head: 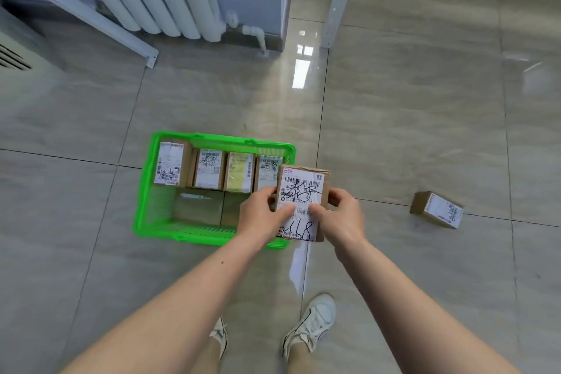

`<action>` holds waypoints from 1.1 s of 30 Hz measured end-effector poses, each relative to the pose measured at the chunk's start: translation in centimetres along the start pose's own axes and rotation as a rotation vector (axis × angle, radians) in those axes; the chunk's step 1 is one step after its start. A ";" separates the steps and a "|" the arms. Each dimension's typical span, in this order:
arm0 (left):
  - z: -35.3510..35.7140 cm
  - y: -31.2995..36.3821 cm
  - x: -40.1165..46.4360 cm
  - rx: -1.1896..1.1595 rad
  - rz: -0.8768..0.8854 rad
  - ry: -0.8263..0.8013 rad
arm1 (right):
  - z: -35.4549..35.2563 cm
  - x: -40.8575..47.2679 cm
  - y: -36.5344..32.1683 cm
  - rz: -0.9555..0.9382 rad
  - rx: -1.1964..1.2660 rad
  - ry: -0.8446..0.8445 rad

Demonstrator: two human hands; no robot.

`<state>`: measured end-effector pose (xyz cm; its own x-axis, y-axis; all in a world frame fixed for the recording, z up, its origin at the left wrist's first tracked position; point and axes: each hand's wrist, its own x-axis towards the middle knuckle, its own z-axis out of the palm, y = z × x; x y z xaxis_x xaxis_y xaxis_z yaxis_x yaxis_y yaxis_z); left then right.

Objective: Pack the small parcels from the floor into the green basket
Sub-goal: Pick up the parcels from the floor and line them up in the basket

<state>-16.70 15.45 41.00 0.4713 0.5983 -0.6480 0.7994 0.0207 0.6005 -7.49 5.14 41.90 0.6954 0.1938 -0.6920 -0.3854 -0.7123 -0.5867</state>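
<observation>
Both hands, left [261, 215] & right [343, 215], pinch the held parcel [300, 203] upright, long axis 12–6, over the green basket [145, 191] right end. Free slot lies approx 9 o'clock, so left hand nearer. Last floor parcel [437, 209] at 3 o'clock.

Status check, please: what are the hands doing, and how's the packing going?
Both hands, left and right, grip one parcel over the basket. Four parcels stand inside. One box left on the floor. Nothing in the way.
</observation>
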 end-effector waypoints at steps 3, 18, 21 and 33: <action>-2.4 -3.7 1.3 0.019 -0.013 -0.019 | 5.1 -0.6 0.8 0.013 -0.007 -0.003; 1.0 -17.6 11.3 0.062 -0.062 -0.098 | 17.3 6.8 9.7 0.026 -0.166 0.000; 2.4 -18.6 12.6 0.119 -0.111 -0.176 | 18.3 8.5 11.4 0.023 -0.249 -0.028; 5.4 -20.2 17.5 0.251 -0.126 -0.207 | 21.0 13.8 13.6 0.095 -0.416 -0.037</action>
<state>-22.58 21.15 14.96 0.4078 0.4282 -0.8064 0.9109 -0.1292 0.3920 -15.87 12.29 15.52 0.6438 0.1329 -0.7536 -0.1636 -0.9381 -0.3052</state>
